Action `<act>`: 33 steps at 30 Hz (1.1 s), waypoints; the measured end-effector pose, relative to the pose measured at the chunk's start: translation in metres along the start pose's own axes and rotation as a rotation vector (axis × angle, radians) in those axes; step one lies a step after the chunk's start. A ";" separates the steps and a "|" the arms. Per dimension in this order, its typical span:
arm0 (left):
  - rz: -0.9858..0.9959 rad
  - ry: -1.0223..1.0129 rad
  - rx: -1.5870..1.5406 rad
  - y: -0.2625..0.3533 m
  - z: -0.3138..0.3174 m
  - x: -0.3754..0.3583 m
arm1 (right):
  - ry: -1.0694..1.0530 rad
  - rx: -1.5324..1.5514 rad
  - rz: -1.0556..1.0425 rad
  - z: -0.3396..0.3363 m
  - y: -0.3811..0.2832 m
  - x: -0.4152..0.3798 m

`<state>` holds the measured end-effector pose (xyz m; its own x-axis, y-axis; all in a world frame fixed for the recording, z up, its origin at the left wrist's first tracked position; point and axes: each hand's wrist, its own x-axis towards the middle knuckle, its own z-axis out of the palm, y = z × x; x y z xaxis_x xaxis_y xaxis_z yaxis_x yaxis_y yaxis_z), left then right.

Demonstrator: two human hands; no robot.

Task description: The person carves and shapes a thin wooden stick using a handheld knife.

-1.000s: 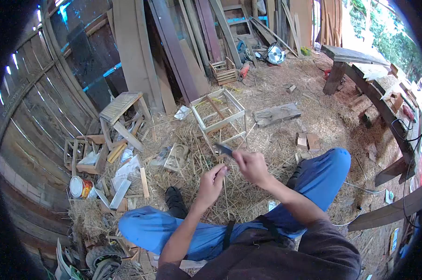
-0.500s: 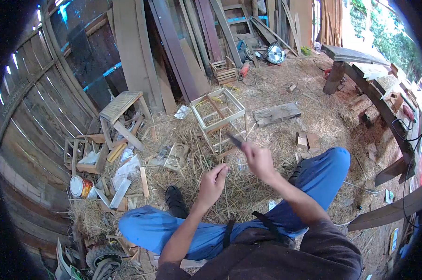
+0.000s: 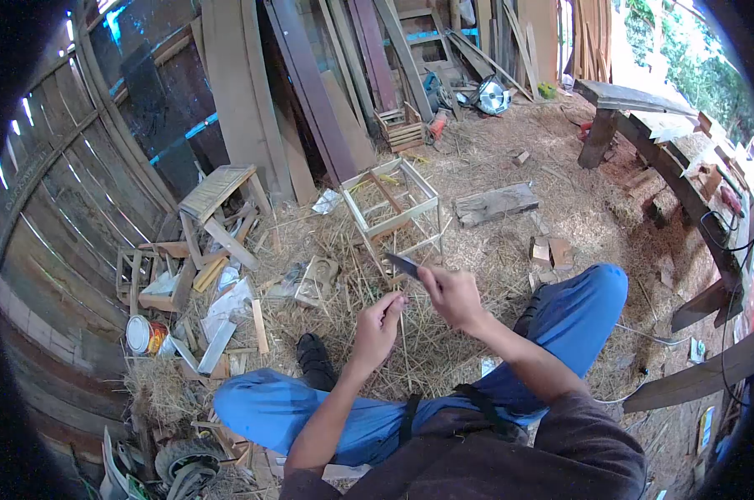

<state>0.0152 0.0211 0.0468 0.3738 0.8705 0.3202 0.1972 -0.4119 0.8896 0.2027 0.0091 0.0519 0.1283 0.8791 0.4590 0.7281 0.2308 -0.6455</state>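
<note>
Between my knees, my left hand (image 3: 378,327) is closed in a pinch; whatever thin piece it may hold is too small to make out. My right hand (image 3: 452,297), just right of it and slightly higher, is wrapped round the handle of a knife (image 3: 404,266). The dark blade points up and left, above my left fingertips. Past the blade stands a light wooden frame (image 3: 403,222) with open sides. Straw (image 3: 427,358) covers the ground below both hands.
A small wooden table (image 3: 218,190) stands at left among scraps, near a paint can (image 3: 138,333). A thick board (image 3: 496,204) lies ahead. A workbench (image 3: 685,183) runs along the right. Planks (image 3: 310,92) lean at the back.
My right hand has moved left and slightly down, bringing the knife closer to my left hand. My left hand has stayed almost in place.
</note>
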 end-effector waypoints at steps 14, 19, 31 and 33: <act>-0.075 -0.050 -0.022 0.008 -0.002 -0.001 | 0.070 0.224 0.033 -0.005 0.003 0.012; -0.044 -0.054 0.024 0.010 0.002 -0.003 | -0.087 0.871 0.298 -0.014 0.007 0.016; -0.069 -0.171 -0.143 0.004 -0.002 -0.002 | 0.159 0.590 0.180 -0.037 0.022 0.028; -0.137 -0.192 -0.111 0.008 -0.007 -0.002 | 0.158 0.313 0.080 -0.024 0.021 0.020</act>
<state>0.0101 0.0179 0.0556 0.5176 0.8448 0.1356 0.1617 -0.2521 0.9541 0.2371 0.0217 0.0626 0.2966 0.8298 0.4727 0.4729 0.3024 -0.8276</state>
